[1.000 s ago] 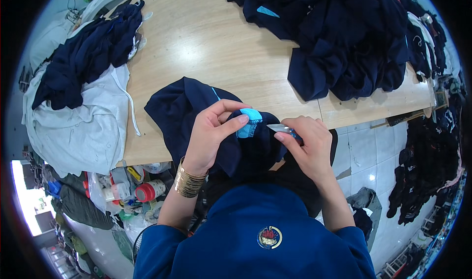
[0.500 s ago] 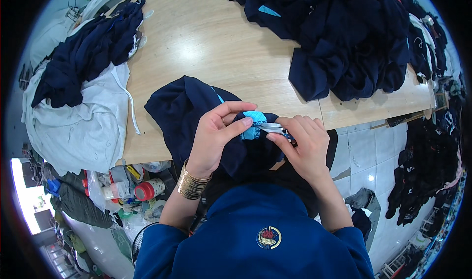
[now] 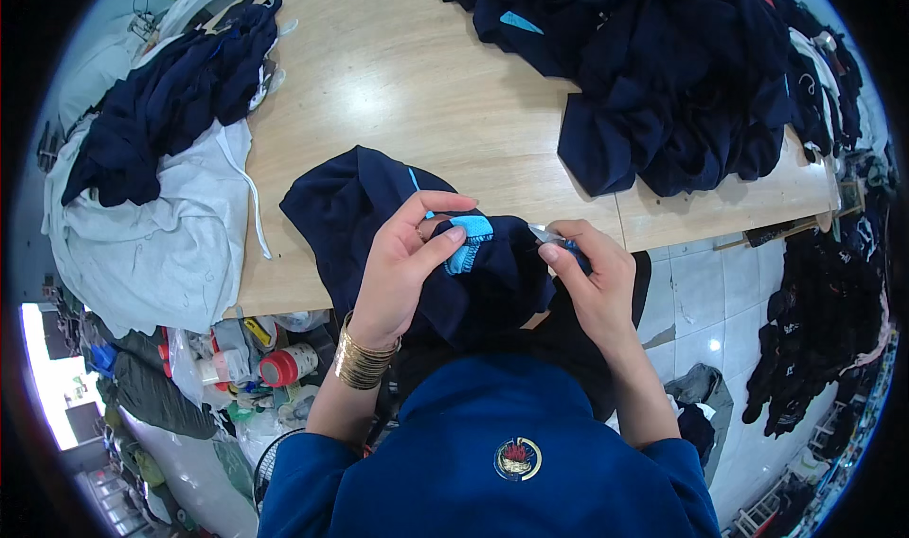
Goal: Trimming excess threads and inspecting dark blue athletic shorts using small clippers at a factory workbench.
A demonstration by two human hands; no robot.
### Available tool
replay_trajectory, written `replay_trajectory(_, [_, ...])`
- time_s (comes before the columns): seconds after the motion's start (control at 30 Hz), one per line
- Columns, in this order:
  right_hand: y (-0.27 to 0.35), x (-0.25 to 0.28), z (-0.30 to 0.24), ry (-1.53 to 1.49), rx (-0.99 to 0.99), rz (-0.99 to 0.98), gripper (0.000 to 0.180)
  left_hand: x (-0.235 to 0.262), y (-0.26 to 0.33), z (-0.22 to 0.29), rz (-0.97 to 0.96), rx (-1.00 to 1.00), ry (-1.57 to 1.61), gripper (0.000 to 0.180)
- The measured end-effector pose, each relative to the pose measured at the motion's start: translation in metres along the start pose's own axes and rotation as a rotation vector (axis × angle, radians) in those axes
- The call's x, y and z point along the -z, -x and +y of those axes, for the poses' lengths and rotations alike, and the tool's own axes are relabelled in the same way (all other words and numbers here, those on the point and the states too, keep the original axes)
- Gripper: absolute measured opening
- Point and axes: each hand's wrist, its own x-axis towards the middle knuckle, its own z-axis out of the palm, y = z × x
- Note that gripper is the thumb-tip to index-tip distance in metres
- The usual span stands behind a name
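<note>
A navy garment (image 3: 352, 202) lies over the table's near edge and hangs down in front of me. My left hand (image 3: 402, 268) pinches its light-blue trim (image 3: 472, 235), which has dark stitching along one edge, between thumb and fingers. Gold bangles ring that wrist. To the right of the trim, my right hand (image 3: 601, 277) is closed around small thread snips (image 3: 541, 234). Their silver blades point up and left, close to the garment's edge but apart from the trim. The right palm and fingers hide most of the blue handle.
Across the wooden table (image 3: 398, 83), a big heap of navy garments (image 3: 672, 83) lies at the far right. White cloth (image 3: 180, 244) with navy cloth (image 3: 161, 102) on it hangs over the left edge. Below stand a red-lidded jar (image 3: 288, 365) and assorted bags.
My right hand has drawn the snips away from the light-blue trim, to the right. My left hand has shifted slightly left with the trim still pinched in it.
</note>
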Motion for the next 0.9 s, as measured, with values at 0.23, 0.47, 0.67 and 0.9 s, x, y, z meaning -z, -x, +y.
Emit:
replay_trajectory(0.23, [0.001, 0.005, 0.003, -0.685, -0.225, -0.153, 0.025, 0.002, 0.002, 0.001, -0.022, -0.013, 0.015, 0.027])
replay_trajectory(0.47, [0.006, -0.015, 0.001, -0.126, 0.109, 0.016, 0.031, 0.008, 0.001, -0.005, -0.06, 0.034, 0.082, 0.026])
replay_trajectory(0.67, [0.004, -0.016, 0.002, 0.232, 0.259, 0.04, 0.028, 0.008, 0.002, -0.006, -0.032, 0.049, 0.153, 0.03])
replay_trajectory(0.9, [0.001, -0.018, -0.003, 0.269, 0.324, 0.064, 0.028, 0.012, 0.003, -0.009, -0.069, 0.043, 0.184, 0.029])
